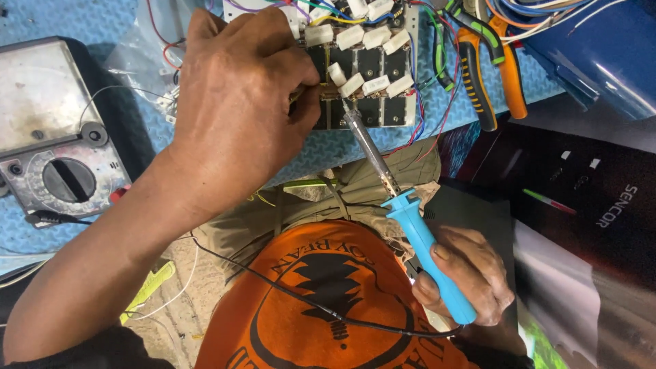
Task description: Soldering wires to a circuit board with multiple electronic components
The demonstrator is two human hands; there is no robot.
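Gripping a soldering iron (403, 225) by its light blue handle, the right hand (465, 277) sits lowest in the view, fingers wrapped shut around the grip, above an orange printed shirt (328, 301). Iron's metal shaft runs up and left; its tip touches the lower edge of a circuit board (365, 65). A thin black cord (294, 290) trails from the handle's end across the shirt.

Left hand (236, 102): lies over the board's left part, back of hand to the camera, thumb and fingers pinched narrow at the board's edge just beside the iron's tip; what they pinch cannot be made out.

Circuit board: rests on a blue textured mat (82, 20), carries white block-shaped parts, black square parts and coloured wires.

Left of the mat: a grey meter (51, 130) with a round black dial.

Upper right: pliers (488, 65) with orange and black handles, near the board.

Far right: a dark glossy panel (588, 198).
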